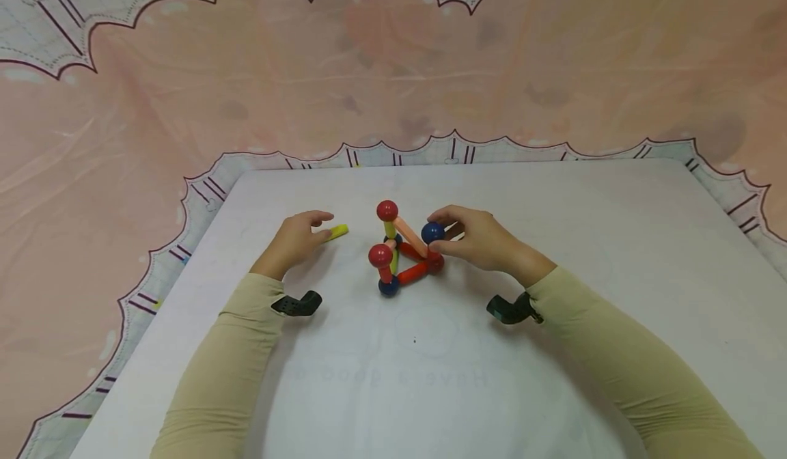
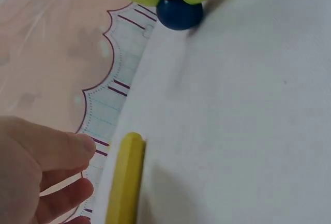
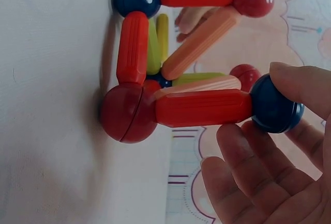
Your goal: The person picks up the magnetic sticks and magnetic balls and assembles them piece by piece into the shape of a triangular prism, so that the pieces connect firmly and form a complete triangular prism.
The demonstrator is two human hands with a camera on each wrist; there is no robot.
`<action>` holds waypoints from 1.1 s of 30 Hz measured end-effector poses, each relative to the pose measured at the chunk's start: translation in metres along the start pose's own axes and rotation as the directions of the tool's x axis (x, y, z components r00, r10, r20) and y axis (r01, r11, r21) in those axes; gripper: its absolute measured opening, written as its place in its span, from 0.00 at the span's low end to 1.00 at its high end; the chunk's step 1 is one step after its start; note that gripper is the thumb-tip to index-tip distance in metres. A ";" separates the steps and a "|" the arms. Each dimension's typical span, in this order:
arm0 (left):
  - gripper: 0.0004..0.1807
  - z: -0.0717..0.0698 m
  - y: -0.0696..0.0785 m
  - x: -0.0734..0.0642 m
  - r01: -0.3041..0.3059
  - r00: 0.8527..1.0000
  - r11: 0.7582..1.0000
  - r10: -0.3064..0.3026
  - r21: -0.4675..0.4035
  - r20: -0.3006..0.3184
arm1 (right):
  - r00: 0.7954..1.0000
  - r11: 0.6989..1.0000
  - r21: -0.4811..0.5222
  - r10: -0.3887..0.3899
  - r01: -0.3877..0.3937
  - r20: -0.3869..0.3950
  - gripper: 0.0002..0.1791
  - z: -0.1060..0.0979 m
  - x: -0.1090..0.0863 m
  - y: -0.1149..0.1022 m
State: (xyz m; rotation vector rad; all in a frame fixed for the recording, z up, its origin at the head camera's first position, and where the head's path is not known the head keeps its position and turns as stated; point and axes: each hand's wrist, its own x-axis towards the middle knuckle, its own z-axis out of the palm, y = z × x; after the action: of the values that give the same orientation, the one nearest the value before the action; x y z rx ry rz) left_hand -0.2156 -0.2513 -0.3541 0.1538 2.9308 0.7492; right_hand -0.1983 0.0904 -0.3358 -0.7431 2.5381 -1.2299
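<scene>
On the white table stands a frame of magnetic rods and balls, with red balls (image 1: 387, 210), blue balls (image 1: 389, 286), and red (image 1: 412, 273), peach (image 1: 410, 236) and yellow-green rods. My right hand (image 1: 479, 237) pinches a blue ball (image 3: 275, 103) between thumb and fingers. That ball sits on the top end of a red rod (image 3: 203, 108), which rises from a dark red ball (image 3: 129, 113) at the frame's base corner. Left of the frame, my left hand (image 1: 300, 242) is beside a yellow rod (image 2: 125, 177), its visible fingers loosely bent and apart from it. The rod's near end is hidden.
The white table (image 1: 418, 391) extends around the frame, with faint lettering in front. A peach patterned cloth (image 1: 369, 70) with a scalloped border lies beyond the table's far and left edges. A black wrist camera (image 1: 298, 304) is on each sleeve.
</scene>
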 end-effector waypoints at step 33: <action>0.16 0.011 0.007 -0.005 -0.045 0.988 0.994 0.030 -0.102 -0.149 | 1.000 1.000 -0.004 -0.025 0.025 -0.012 0.27 0.000 -0.003 -0.001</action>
State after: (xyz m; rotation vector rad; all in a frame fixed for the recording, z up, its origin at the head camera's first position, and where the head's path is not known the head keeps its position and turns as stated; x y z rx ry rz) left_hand -0.2087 -0.2413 -0.3597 0.1510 3.0247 0.9578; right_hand -0.1959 0.0917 -0.3352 -0.7730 2.5486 -1.2412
